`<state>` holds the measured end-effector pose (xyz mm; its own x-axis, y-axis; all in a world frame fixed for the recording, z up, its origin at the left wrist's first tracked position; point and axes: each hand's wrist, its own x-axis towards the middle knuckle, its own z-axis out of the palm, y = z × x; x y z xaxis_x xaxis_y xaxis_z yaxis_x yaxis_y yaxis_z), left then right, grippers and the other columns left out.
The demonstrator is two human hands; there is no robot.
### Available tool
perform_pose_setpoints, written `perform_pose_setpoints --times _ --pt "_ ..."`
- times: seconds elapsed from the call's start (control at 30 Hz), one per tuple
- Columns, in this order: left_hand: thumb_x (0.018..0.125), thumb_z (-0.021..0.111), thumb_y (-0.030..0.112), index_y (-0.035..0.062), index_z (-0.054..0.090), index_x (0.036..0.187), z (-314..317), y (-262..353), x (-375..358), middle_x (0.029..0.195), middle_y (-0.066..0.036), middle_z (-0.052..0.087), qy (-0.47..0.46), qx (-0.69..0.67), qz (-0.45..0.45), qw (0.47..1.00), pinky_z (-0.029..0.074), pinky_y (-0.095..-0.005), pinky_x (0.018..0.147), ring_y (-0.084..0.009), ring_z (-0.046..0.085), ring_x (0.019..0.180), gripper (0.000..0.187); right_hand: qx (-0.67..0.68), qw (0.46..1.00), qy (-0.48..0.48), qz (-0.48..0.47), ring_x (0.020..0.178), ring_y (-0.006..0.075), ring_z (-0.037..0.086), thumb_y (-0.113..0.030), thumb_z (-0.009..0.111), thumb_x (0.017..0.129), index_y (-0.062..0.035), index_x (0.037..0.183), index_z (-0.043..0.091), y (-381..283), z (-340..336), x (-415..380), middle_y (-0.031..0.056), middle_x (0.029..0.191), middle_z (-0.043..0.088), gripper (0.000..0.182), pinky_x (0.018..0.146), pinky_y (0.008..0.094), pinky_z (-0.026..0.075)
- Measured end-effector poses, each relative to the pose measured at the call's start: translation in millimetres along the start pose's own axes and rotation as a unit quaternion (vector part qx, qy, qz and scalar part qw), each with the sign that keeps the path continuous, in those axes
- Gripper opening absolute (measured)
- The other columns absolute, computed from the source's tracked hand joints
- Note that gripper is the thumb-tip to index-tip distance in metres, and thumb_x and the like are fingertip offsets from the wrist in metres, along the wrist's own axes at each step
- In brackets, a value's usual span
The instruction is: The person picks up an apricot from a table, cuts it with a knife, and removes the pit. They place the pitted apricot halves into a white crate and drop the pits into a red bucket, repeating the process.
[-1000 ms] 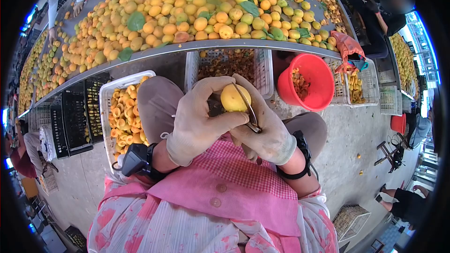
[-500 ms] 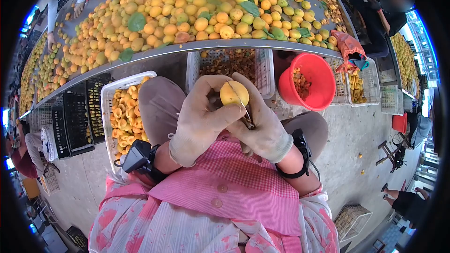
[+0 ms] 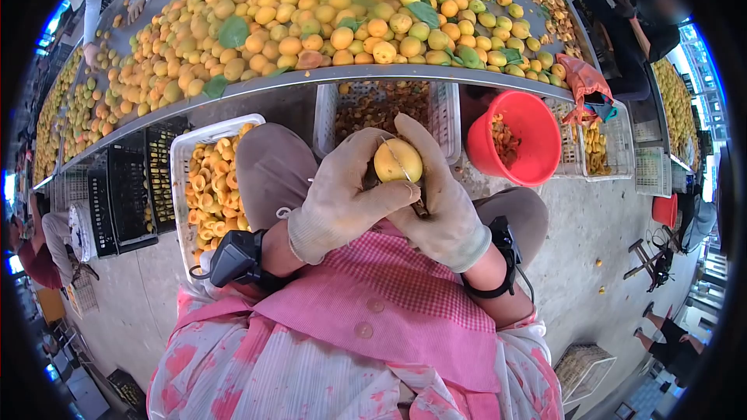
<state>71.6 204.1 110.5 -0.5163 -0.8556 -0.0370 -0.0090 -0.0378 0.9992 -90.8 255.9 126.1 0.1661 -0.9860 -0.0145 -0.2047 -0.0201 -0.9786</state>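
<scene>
A yellow apricot [image 3: 398, 161] is held up between my two gloved hands, above my lap. My left hand [image 3: 350, 194] is closed around its left side, with the thumb across its lower front. In my right hand [image 3: 443, 214] is a small knife [image 3: 421, 204], its thin blade lying across the face of the apricot. The right fingers rise along the apricot's right side. Most of the knife's handle is hidden by the right hand.
Apricots and leaves cover a metal table [image 3: 311, 78] ahead. Below stand a white crate [image 3: 180, 187] of apricot halves, a crate [image 3: 450, 120] of scraps, a red bucket [image 3: 529, 140] and more crates. Co-workers are at the upper left and upper right.
The apricot and both hands have shifted slightly right and down in view. The apricot is turned a little, and the blade lies at a different angle on it.
</scene>
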Motion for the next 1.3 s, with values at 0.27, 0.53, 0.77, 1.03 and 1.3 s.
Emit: perform_pose_setpoints --times 0.27,0.53,0.77,1.03,1.3 --pt "0.071 0.077 0.021 -0.0002 0.057 0.100 -5 4 1 0.093 -0.017 0.058 -0.008 0.053 0.041 0.998 0.047 -0.0392 0.074 -0.0321 0.058 0.082 0.041 0.055 0.997 -0.050 -0.012 0.128 0.0205 0.044 0.006 0.068 0.077 -0.0036 0.148 0.028 4 2 5 0.0105 0.138 0.043 0.082 0.109 0.0331 0.034" --pt "0.071 0.076 0.017 -0.0009 0.058 0.105 -6 -15 0 0.090 -0.013 0.059 -0.018 0.000 0.087 0.996 0.048 -0.0358 0.072 -0.0261 0.061 0.081 0.042 0.039 0.990 -0.043 -0.126 0.108 0.0178 0.056 0.006 0.069 0.077 -0.0076 0.139 0.039 9 6 11 0.0081 0.124 0.052 0.070 0.095 0.0295 0.045" --pt "0.071 0.073 0.014 0.0017 0.057 0.096 -3 -16 -8 0.086 -0.014 0.058 0.028 0.050 0.140 0.989 0.046 -0.0376 0.067 -0.0313 0.058 0.074 0.032 0.039 0.995 -0.073 -0.062 0.104 0.0242 0.061 0.000 0.067 0.079 -0.0107 0.136 0.042 1 6 7 0.0115 0.119 0.056 0.063 0.092 0.0315 0.047" --pt "0.070 0.077 0.017 -0.0003 0.057 0.098 0 -9 -4 0.090 -0.015 0.058 0.047 -0.002 0.106 0.993 0.046 -0.0399 0.072 -0.0327 0.057 0.082 0.039 0.108 0.994 -0.025 -0.001 0.106 0.0240 0.059 0.001 0.067 0.076 -0.0094 0.141 0.038 9 12 9 0.0126 0.120 0.055 0.072 0.095 0.0321 0.046" --pt "0.067 0.083 0.020 -0.0007 0.053 0.109 -9 -6 0 0.097 -0.017 0.058 0.067 0.171 0.201 0.962 0.047 -0.0415 0.079 -0.0345 0.058 0.088 0.056 0.070 0.988 -0.071 0.115 0.116 0.0264 0.055 -0.004 0.065 0.078 -0.0082 0.148 0.026 -5 1 17 0.0149 0.127 0.053 0.080 0.100 0.0354 0.045"
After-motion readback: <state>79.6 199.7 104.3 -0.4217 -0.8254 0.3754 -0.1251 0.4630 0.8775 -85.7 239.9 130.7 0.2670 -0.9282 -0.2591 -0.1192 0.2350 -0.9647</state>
